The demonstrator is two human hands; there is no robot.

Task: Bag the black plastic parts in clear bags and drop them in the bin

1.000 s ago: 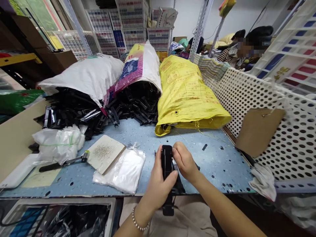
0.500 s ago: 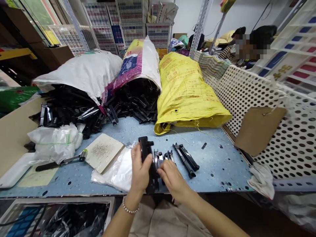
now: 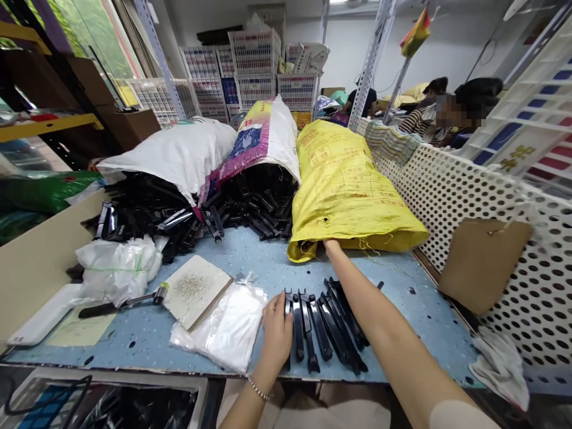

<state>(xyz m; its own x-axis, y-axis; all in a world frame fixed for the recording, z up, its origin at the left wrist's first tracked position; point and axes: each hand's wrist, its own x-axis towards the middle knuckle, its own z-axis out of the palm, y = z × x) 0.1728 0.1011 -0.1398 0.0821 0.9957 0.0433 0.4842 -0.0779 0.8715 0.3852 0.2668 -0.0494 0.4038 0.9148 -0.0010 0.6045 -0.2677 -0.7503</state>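
Observation:
Several long black plastic parts (image 3: 319,328) lie side by side in a row near the table's front edge. My left hand (image 3: 277,328) rests against the left end of that row, its fingers stretched along the outermost part. Over the right end of the row reaches my right arm, and my right hand (image 3: 331,245) is inside the mouth of the yellow woven sack (image 3: 353,190). Its fingers are hidden there, so what it touches cannot be seen. Left of my left hand lies a stack of clear plastic bags (image 3: 227,328).
Two white sacks (image 3: 174,152) spill a heap of black parts (image 3: 250,208) at the back. On the left are a speckled board (image 3: 194,289), a black-handled tool (image 3: 107,307) and a plastic bundle (image 3: 118,265). A perforated white crate wall (image 3: 491,208) borders the right side. People sit beyond it.
The black part that was upright in my left hand is no longer held up; the row is now longer. My right hand has moved forward from the row into the yellow sack. The view has tilted up.

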